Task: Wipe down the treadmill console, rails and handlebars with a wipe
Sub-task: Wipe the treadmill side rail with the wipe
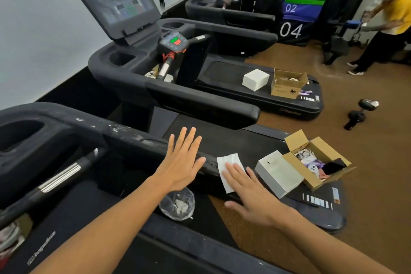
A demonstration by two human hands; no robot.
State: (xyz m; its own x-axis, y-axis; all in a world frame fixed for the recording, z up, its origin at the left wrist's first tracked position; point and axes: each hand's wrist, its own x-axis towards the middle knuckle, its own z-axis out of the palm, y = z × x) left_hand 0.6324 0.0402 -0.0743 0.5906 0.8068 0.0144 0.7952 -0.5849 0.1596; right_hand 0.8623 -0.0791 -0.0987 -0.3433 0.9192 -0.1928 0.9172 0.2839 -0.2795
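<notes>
Gym floor in brown fills the right of the frame, with treadmills lined up along a pale wall from lower left to top centre. Nearest, at lower left, the rail point(138, 140) runs toward frame centre, black and flecked with white smears, so it likely has wiping left to do. On its far end lies the wipe point(229, 170), white and flat, pinned under the straight fingers of the right hand point(251, 193), which presses rather than grips, probably to drag the sheet along the rail. The left hand point(182, 162) hovers over or rests on the same rail just beside it, fingers spread wide and holding nothing; I cannot tell whether it touches.

Below the hands a clear bag point(178, 204) sits on the belt with crumpled white scraps inside, perhaps used wipes. At right centre an open carton point(320, 162) holds cables and small purple and white items, with a white box point(278, 173) touching its left side. On the next treadmill's deck sit another white box point(255, 79) and carton point(289, 83), contents unclear
</notes>
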